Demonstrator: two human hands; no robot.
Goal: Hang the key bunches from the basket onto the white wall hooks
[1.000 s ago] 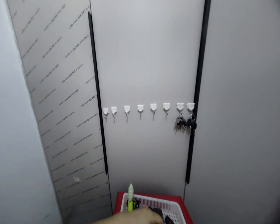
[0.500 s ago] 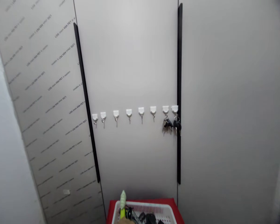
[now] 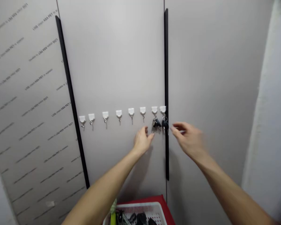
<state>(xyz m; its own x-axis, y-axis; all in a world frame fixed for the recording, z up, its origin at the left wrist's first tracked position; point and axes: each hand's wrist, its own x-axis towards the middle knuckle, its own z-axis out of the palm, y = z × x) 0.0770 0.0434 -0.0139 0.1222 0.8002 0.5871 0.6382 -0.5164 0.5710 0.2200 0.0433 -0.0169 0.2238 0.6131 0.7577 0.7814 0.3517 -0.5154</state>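
Note:
Two bunches of keys with black heads hang from the two rightmost white hooks on the cabinet front. My left hand (image 3: pixel 142 139) is raised just left of and below the inner key bunch (image 3: pixel 156 123), thumb and fingers apart, with nothing in it. On the other side, my right hand (image 3: pixel 189 137) is close to the outer key bunch (image 3: pixel 165 124), a small gap from it. Its thumb and fingers are curved but apart, and nothing shows between them. Both bunches still hang by their rings from the inner hook (image 3: pixel 154 109) and the outer hook (image 3: pixel 163 109).
Several more white hooks (image 3: pixel 131 111) run in a row to the left, without keys. Long black handles, a left one (image 3: pixel 71 97) and a right one (image 3: pixel 166 62), edge the panel. Below, a white basket (image 3: pixel 160 212) of small dark items stands on a red surface (image 3: pixel 167 209).
Both hands have come up from below into view, toward the hanging keys. The camera view has turned to the right, so the hooks and basket sit farther left.

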